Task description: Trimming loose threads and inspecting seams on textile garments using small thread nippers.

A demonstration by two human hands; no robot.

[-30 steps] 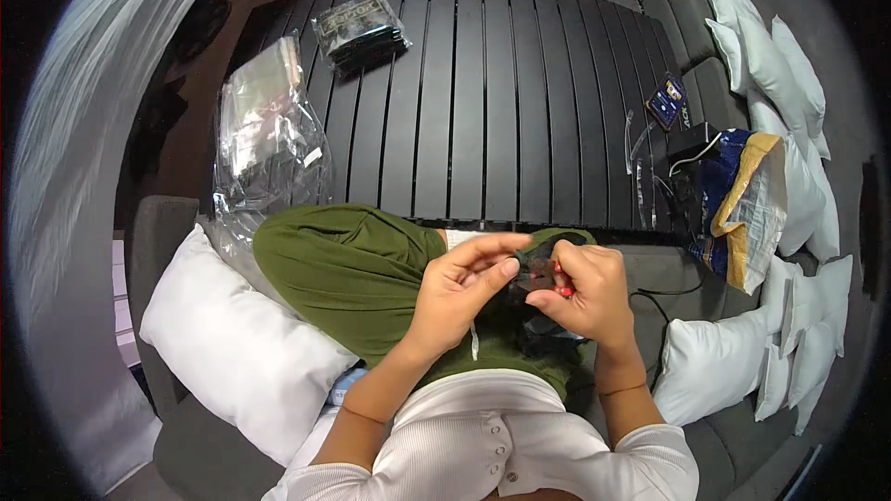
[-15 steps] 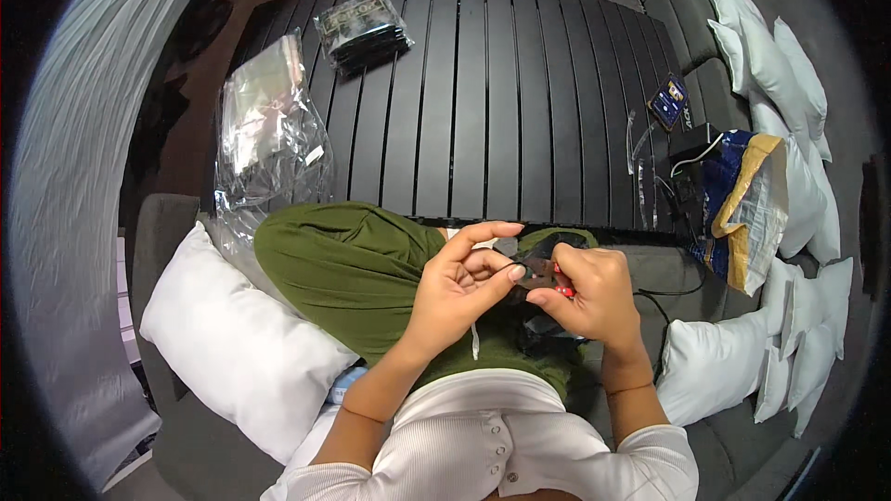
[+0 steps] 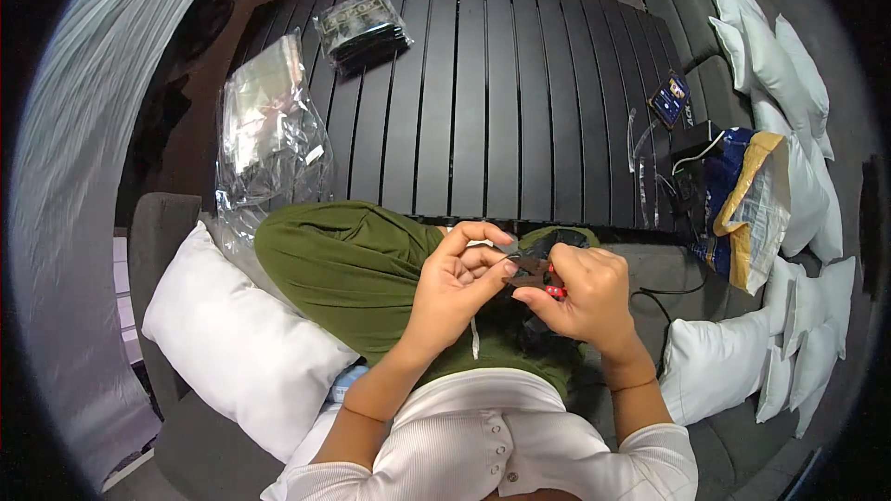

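Above my lap, my right hand (image 3: 590, 300) is closed around pliers with red handles (image 3: 555, 291) and dark metal jaws (image 3: 533, 272). The jaws point left, right at the fingertips of my left hand (image 3: 452, 284). My left thumb and a finger pinch a thin dark piece too small to make out, while the index finger stretches out above. Crumpled black material (image 3: 546, 336) lies on my lap under the right hand, partly hidden by it.
Ahead stands a black slatted table (image 3: 473, 102). On it lie a stack of dark packets (image 3: 362, 30), clear plastic bags (image 3: 264, 116), a phone (image 3: 668, 100) and clear strips (image 3: 640, 167). A blue and gold bag (image 3: 742, 204) stands right, near white pillows (image 3: 715, 366) and a black cable (image 3: 673, 291).
Both hands have shifted slightly left, and the pliers have turned a little in my right hand. The left hand keeps its pinch.
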